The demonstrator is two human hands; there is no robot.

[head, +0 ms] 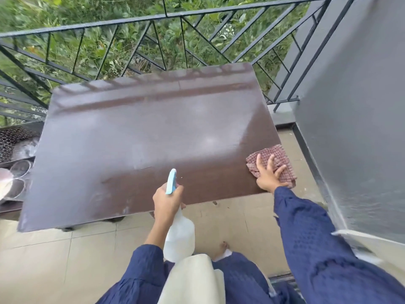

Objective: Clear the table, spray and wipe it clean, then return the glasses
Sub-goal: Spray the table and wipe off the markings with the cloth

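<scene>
The brown rectangular table (pixel 131 139) fills the middle of the view, its top bare and streaked with pale haze. My left hand (pixel 167 199) grips a white spray bottle (pixel 179 235) with a light blue nozzle (pixel 171 181), held over the table's near edge and pointing at the top. My right hand (pixel 268 175) presses flat on a red checked cloth (pixel 277 162) at the table's near right corner. Several clear glasses (pixel 18 172) stand on a dark low surface left of the table, partly cut off by the frame edge.
A black metal railing (pixel 175 15) runs behind the table with green plants beyond. A grey wall (pixel 350 128) stands close on the right. Beige floor tiles (pixel 54 260) lie in front of the table. My bare foot (pixel 223 246) is near the table's front.
</scene>
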